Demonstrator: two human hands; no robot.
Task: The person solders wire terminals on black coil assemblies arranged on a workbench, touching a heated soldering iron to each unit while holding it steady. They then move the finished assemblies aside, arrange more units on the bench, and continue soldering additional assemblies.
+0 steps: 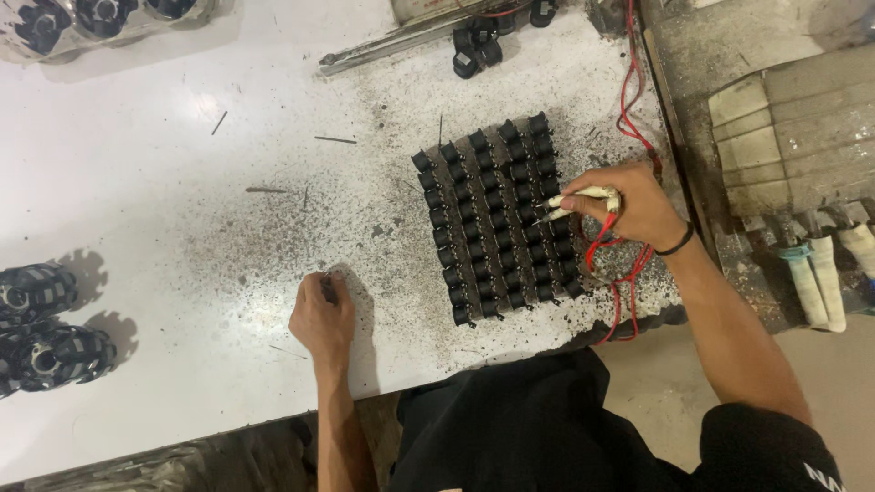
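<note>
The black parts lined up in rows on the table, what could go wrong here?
The right hand holds a pale probe low over the grid of black parts; a slip might knock neighbours out of line. The red wires loop beside the grid and could snag a row. The left hand rests apart, steadying nothing.

Right hand [638, 205] holding pale probe [583, 196] over grid of black parts [497, 219], left hand [321, 314] fisted on white table [137, 182]
</note>
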